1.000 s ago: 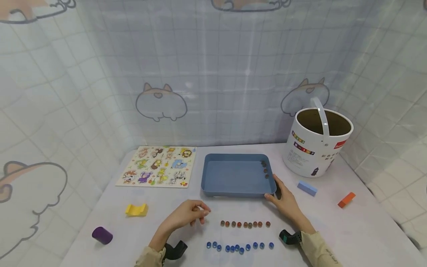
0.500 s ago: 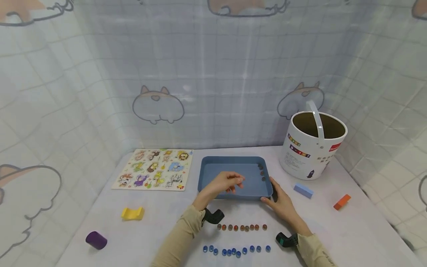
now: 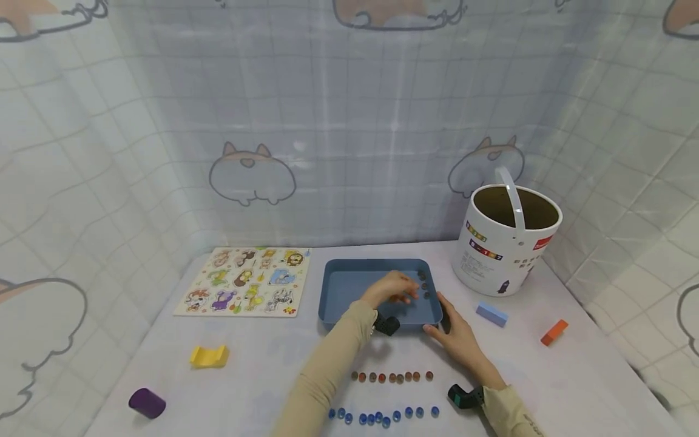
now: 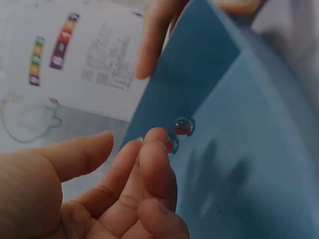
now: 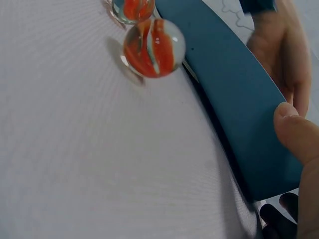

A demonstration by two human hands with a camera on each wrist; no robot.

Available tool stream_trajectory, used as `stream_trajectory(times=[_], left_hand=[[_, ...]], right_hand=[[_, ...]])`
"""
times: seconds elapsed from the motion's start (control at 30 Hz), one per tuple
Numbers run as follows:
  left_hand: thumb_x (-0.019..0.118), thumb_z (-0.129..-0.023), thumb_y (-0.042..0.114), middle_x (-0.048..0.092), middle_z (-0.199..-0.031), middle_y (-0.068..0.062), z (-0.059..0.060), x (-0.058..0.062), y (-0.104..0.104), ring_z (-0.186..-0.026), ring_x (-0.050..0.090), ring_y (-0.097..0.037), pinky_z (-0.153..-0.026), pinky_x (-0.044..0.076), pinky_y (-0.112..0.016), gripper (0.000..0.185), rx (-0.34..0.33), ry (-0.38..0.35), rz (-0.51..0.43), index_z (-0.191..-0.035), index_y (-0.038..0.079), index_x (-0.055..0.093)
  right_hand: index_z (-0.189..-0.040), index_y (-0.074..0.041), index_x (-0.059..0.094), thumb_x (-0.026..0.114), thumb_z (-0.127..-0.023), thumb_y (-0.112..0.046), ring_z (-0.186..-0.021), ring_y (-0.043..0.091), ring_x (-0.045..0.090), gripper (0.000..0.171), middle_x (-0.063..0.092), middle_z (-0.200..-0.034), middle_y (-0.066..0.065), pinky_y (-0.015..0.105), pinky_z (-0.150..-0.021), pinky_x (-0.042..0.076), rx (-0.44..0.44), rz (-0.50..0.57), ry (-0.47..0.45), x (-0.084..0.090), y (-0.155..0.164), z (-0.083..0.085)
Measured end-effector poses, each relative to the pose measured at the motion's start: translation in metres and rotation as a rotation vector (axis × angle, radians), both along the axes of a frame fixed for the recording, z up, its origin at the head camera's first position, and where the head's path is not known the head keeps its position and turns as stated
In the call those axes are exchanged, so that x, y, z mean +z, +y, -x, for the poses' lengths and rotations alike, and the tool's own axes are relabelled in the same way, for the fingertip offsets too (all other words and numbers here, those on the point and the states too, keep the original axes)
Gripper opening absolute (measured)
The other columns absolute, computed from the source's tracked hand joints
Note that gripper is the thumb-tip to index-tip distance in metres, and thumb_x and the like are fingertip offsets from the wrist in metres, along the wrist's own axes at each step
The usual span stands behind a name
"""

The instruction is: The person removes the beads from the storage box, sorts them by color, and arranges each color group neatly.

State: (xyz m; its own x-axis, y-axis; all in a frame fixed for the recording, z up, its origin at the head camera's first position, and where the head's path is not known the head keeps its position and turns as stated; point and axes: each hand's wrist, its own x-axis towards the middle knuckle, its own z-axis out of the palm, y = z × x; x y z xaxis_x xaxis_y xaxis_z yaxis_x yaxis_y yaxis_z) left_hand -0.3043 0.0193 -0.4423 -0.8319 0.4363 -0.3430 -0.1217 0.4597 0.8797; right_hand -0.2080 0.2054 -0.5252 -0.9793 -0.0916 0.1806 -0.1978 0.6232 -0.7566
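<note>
Your left hand (image 3: pixel 394 286) reaches into the shallow blue plastic tray (image 3: pixel 349 286), fingers loosely curled together over the orange-swirled glass marbles (image 3: pixel 423 285) lying by its wall at 3 o'clock; whether it pinches one, you cannot tell. Your right hand (image 3: pixel 457 337) holds the tray's near corner at 5 o'clock, thumb on the outer wall. On the white worktop (image 3: pixel 262 370) at 6 o'clock lie a row of orange marbles (image 3: pixel 391 377) and a row of blue marbles (image 3: pixel 382 416).
</note>
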Motion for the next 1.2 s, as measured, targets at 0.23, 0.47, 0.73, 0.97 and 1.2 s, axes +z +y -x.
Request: stream_trajectory(times=[0.23, 0.47, 0.73, 0.97, 1.2], left_hand=[[0.061, -0.095, 0.018, 0.075, -0.098, -0.011, 0.007, -0.003, 0.017, -0.054, 0.056, -0.006, -0.052, 0.039, -0.019, 0.027, 0.154, -0.072, 0.006, -0.115, 0.001, 0.069], [0.060, -0.095, 0.011, 0.073, -0.104, -0.018, 0.007, -0.007, 0.031, -0.053, 0.058, -0.006, -0.052, 0.042, -0.018, 0.024, 0.173, -0.151, -0.034, -0.109, -0.005, 0.070], [0.065, -0.091, 0.006, 0.074, -0.098, -0.018, 0.003, -0.009, 0.040, -0.046, 0.054, -0.003, -0.049, 0.039, -0.016, 0.018, 0.188, -0.111, -0.040, -0.100, -0.007, 0.073], [0.064, -0.093, 0.014, 0.074, -0.080, -0.003, 0.008, -0.007, 0.018, -0.055, 0.055, -0.004, -0.053, 0.039, -0.019, 0.022, 0.092, -0.134, -0.113, -0.105, -0.002, 0.073], [0.065, -0.094, 0.019, 0.070, -0.084, 0.002, 0.014, 0.004, -0.024, -0.060, 0.054, -0.005, -0.056, 0.041, -0.018, 0.031, 0.064, -0.198, -0.280, -0.120, 0.002, 0.067]], right_hand=[[-0.154, -0.011, 0.024, 0.070, -0.088, -0.036, -0.139, 0.046, 0.034, 0.085, 0.032, -0.154, 0.024, 0.061, -0.110, 0.030, 0.005, 0.018, 0.010, 0.001, 0.001, -0.003], [-0.153, -0.009, 0.026, 0.067, -0.091, -0.032, -0.137, 0.046, 0.038, 0.079, 0.035, -0.152, 0.025, 0.060, -0.108, 0.034, -0.002, 0.000, 0.042, 0.001, 0.000, -0.002], [-0.154, -0.009, 0.026, 0.066, -0.092, -0.032, -0.136, 0.045, 0.040, 0.078, 0.037, -0.151, 0.026, 0.059, -0.106, 0.036, 0.006, -0.012, 0.057, 0.002, 0.000, -0.002], [-0.154, -0.009, 0.025, 0.067, -0.091, -0.035, -0.138, 0.045, 0.037, 0.080, 0.036, -0.151, 0.026, 0.059, -0.108, 0.034, -0.003, 0.004, 0.024, 0.003, -0.001, -0.003], [-0.154, -0.010, 0.025, 0.068, -0.089, -0.036, -0.139, 0.045, 0.035, 0.082, 0.033, -0.154, 0.024, 0.060, -0.109, 0.032, -0.004, 0.000, 0.020, 0.003, 0.001, -0.003]])
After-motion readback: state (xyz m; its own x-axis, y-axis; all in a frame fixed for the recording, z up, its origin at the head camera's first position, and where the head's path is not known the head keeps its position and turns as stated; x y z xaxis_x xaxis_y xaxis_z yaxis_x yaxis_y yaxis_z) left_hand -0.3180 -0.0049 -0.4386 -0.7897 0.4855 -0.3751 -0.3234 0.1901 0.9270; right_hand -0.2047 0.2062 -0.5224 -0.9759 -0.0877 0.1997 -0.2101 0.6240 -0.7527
